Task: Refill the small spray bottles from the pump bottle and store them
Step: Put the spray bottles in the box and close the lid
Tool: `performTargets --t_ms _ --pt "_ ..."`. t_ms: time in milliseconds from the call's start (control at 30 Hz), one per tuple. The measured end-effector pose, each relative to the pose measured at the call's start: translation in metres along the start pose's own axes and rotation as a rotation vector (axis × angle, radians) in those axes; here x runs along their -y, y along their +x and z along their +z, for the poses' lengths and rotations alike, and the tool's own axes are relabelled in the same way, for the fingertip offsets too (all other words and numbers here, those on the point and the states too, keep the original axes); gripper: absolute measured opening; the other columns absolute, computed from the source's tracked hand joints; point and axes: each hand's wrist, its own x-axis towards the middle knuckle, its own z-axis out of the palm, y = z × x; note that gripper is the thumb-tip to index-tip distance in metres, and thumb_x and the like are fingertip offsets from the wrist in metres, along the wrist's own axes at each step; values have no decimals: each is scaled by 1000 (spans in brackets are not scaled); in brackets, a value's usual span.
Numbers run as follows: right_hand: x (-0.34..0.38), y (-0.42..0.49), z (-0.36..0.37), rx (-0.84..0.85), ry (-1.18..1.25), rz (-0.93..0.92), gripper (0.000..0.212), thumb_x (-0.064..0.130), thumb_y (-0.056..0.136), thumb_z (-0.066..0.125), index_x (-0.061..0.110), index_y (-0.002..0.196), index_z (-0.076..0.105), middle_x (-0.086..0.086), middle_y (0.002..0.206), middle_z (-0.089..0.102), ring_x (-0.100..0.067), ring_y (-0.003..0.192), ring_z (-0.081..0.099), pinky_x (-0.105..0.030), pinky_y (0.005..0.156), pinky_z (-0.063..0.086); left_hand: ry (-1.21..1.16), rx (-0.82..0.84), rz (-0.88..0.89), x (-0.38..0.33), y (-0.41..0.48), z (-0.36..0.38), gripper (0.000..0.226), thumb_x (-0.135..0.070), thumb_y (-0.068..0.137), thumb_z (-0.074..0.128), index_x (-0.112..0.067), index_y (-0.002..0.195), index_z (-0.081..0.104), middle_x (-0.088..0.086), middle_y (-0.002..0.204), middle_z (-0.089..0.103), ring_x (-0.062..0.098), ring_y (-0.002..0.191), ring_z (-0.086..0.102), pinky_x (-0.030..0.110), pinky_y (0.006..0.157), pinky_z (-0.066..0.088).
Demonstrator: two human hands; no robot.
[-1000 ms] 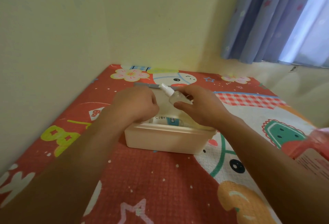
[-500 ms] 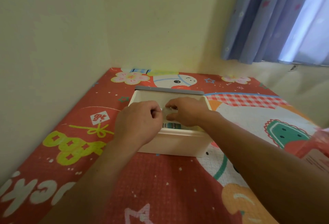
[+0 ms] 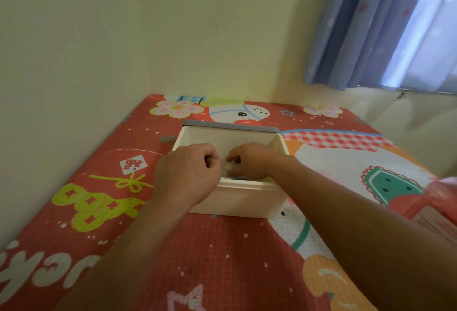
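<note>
A white open box (image 3: 244, 200) sits on the red cartoon mat (image 3: 210, 256). Both my hands reach into it from the near side. My right hand (image 3: 249, 160) grips a small clear spray bottle (image 3: 226, 166) low inside the box. My left hand (image 3: 188, 174) is curled over the box's near left corner, its fingertips pinching the same bottle. Just below my right fingers shows a strip of blue label (image 3: 237, 177) from another bottle lying in the box. The pink pump bottle (image 3: 442, 202) is cut off by the right edge.
A grey lid (image 3: 230, 125) rests along the box's far rim. Pale walls close in at the left and back of the mat. A blue curtain (image 3: 371, 26) hangs at the upper right.
My hands have lowered the small spray bottle from above the box down into it. The view has tilted a little, showing more of the box's inside.
</note>
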Motion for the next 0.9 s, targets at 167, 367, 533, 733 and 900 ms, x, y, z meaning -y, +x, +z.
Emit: performTargets --t_ms 167,367,533,733,900 --pt "-1 -2 -1 -9 11 24 49 40 88 61 22 134 54 0 130 59 -21 114 54 -31 92 44 20 12 -15 -1 -1 0 21 -22 85 49 -27 76 68 -10 63 63 9 59 55 26 50 33" --pt "-1 -11 -6 -51 70 34 47 40 91 59 20 134 53 0 130 59 -19 115 54 -28 91 42 33 22 -23 -3 1 0 21 -24 85 49 -29 78 68 -12 66 63 8 60 56 26 52 38" --pt "3 -29 -17 -187 159 -3 41 37 92 59 21 129 58 3 127 61 -15 113 56 -26 93 43 -84 -13 -33 -4 4 -4 18 -25 87 53 -31 81 69 -15 71 65 10 69 61 30 62 50" --pt "-4 -50 -30 -755 473 63 22 28 92 56 27 108 71 14 92 68 -4 83 60 -22 75 44 -282 -175 29 2 18 -4 19 -24 89 59 -27 106 66 -12 103 64 11 97 59 32 83 49" --pt "-29 -48 -25 -816 555 208 39 31 93 53 26 132 56 7 132 58 -13 116 55 -35 100 46 -181 -80 -26 19 44 -5 47 -31 92 58 -24 138 50 -2 146 45 19 136 38 37 111 34"
